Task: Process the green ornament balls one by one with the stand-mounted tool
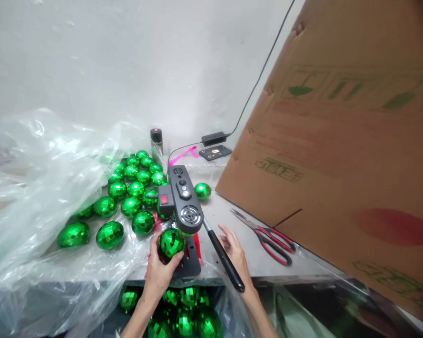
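Note:
My left hand (161, 270) is closed round a shiny green mirror ball (172, 242), thumb in front and fingers at its left side. The ball is held at the front of a black tabletop machine (185, 195) with round vents and a red switch, under its head. My right hand (235, 249) is behind the machine's black-handled lever (226, 260), which partly hides it. Its visible fingers are extended and apart, with nothing seen in them. A bit of red material (196, 244) shows beside the machine's base (193, 265).
Several green mirror balls (130, 206) lie on clear plastic sheeting (38, 188) at left; more (186, 324) sit below the table edge. Red-handled scissors (273, 241) lie right, beside a large cardboard box (338, 155). Behind are a phone-like item (215, 152), a power adapter (214, 138) and a black-capped bottle (156, 137).

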Tool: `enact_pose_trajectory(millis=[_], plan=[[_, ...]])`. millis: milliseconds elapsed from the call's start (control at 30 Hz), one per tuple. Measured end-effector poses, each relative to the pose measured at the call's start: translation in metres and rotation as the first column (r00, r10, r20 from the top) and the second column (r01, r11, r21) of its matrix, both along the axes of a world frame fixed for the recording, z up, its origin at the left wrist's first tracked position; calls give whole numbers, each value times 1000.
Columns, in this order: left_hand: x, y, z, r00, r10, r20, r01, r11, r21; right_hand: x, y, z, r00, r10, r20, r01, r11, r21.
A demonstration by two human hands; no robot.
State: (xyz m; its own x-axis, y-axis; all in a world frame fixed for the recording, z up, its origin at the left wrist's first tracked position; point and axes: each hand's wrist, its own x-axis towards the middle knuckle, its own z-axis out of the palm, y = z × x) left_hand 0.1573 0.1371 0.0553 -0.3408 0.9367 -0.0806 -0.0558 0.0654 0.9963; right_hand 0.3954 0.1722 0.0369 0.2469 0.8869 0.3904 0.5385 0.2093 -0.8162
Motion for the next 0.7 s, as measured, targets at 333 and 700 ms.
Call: enact_pose_trajectory(millis=[333, 700], plan=[[4, 6, -18, 930, -98, -355, 129, 990, 65, -8, -59, 14, 999, -7, -48, 11, 996, 84], [14, 10, -34, 904, -130, -408, 177, 981, 79, -39, -58, 138, 976, 85, 200, -195, 750, 632]])
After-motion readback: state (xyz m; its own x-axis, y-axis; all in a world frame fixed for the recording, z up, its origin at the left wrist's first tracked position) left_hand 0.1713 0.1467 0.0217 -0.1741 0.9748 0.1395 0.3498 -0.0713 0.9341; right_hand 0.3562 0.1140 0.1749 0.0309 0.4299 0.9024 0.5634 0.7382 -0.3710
